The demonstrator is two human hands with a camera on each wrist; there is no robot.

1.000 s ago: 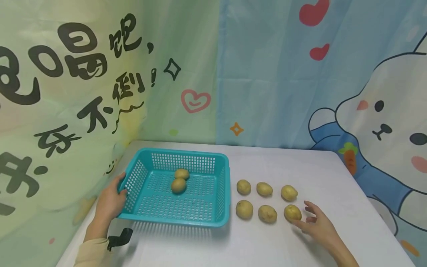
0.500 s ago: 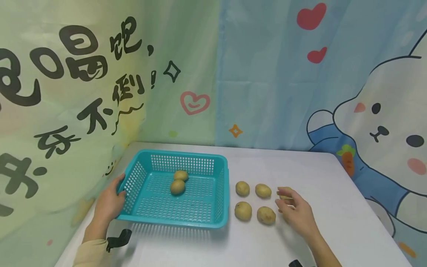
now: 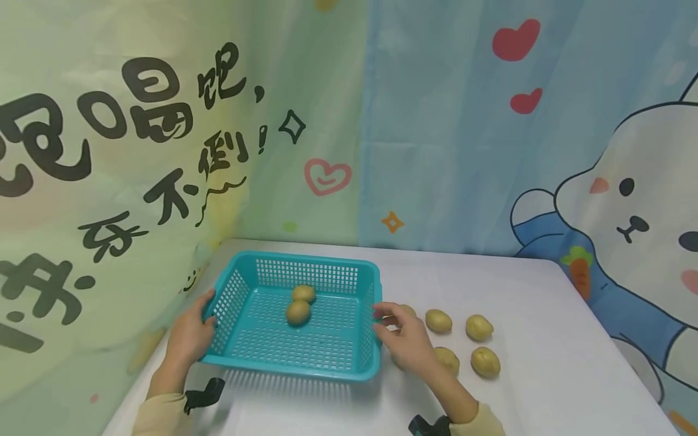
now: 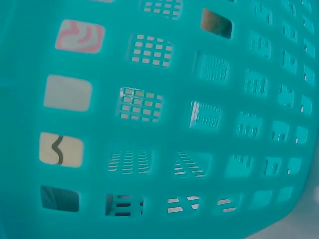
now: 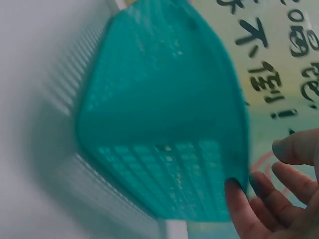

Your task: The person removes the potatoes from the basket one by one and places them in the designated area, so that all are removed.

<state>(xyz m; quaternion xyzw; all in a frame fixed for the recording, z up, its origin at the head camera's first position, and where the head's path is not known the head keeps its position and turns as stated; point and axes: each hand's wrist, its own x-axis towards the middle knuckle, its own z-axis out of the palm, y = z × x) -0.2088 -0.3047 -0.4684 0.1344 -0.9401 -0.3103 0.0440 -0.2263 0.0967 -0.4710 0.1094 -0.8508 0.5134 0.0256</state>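
A turquoise plastic basket (image 3: 305,370) with lattice walls stands on the white table, with two potatoes (image 3: 298,312) touching each other inside. My left hand (image 3: 188,333) grips its left rim; in the left wrist view the basket wall (image 4: 99,134) fills the picture and that hand is out of sight. My right hand (image 3: 406,339) is at the right rim, its fingers spread and loosely bent. In the right wrist view a fingertip of the right hand (image 5: 279,199) meets the rim, while the thumb stands apart from it. Part of the potatoes beside the basket is hidden behind this hand.
Right of the basket, several potatoes lie in two rows, among them a far potato (image 3: 479,327) and a near potato (image 3: 485,362). A printed cloth backdrop (image 3: 425,181) hangs behind and to the left of the white table (image 3: 545,315).
My right hand has moved left from the rightmost potatoes, across the rows, to the basket's right rim. My left hand stays on the left rim. The head view has shifted slightly.
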